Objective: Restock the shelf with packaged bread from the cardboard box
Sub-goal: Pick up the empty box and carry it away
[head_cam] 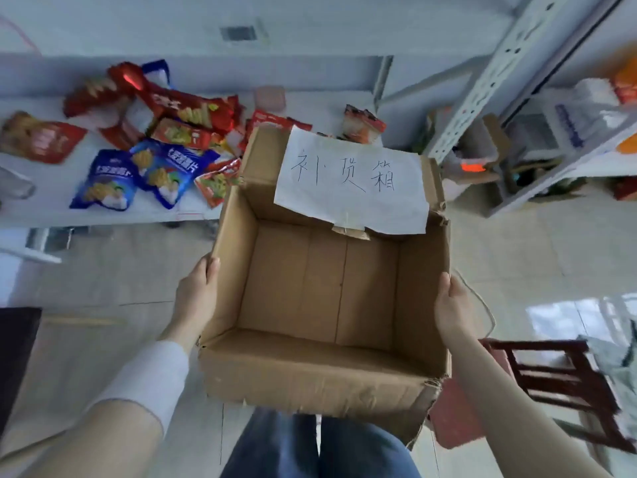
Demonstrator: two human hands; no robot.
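Note:
An open cardboard box (320, 370) is held up in front of me, above my legs. Its inside shows only bare cardboard. A white paper sheet (351, 181) with handwritten characters is stuck to its far flap. My left hand (198, 294) grips the box's left wall, thumb at the rim. On the opposite wall my right hand (451, 305) grips the same way. Several red and blue snack and bread packages (162, 167) lie scattered on the white shelf surface (51, 188) at the left, beyond the box.
A grey metal shelving rack (510, 63) with bags and small boxes stands at the right. A dark wooden stool (558, 384) is at the lower right, beside something red under the box corner. Pale tiled floor lies below.

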